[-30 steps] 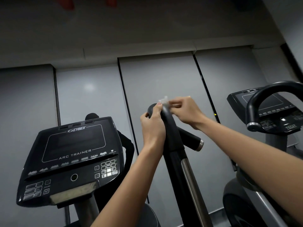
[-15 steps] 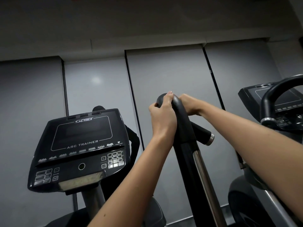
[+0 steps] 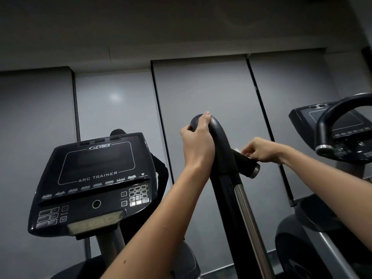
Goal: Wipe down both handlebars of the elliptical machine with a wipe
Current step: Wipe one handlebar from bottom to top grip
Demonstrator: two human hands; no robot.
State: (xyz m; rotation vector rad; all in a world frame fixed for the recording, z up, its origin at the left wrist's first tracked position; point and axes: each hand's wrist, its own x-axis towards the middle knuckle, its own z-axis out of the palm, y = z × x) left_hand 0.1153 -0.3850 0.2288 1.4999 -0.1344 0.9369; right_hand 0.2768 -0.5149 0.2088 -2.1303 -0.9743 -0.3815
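The black right handlebar (image 3: 222, 150) of the elliptical rises in the middle of the view and curves over at its top. My left hand (image 3: 198, 143) is wrapped around that curved top. A short side grip (image 3: 246, 165) with a silver end cap sticks out to the right of the bar. My right hand (image 3: 259, 151) rests on this side grip, pinching a small white wipe (image 3: 238, 151) against it. Only a sliver of the wipe shows. The other handlebar's black tip (image 3: 117, 132) pokes up behind the console.
The black console (image 3: 96, 184) marked ARC TRAINER sits at lower left. A second machine with a looped black handle (image 3: 330, 121) and its own console stands at the right. Grey wall panels fill the background.
My right hand has come down from the curved top of the handlebar to the short side grip, taking the wipe with it. My left hand has stayed on the top.
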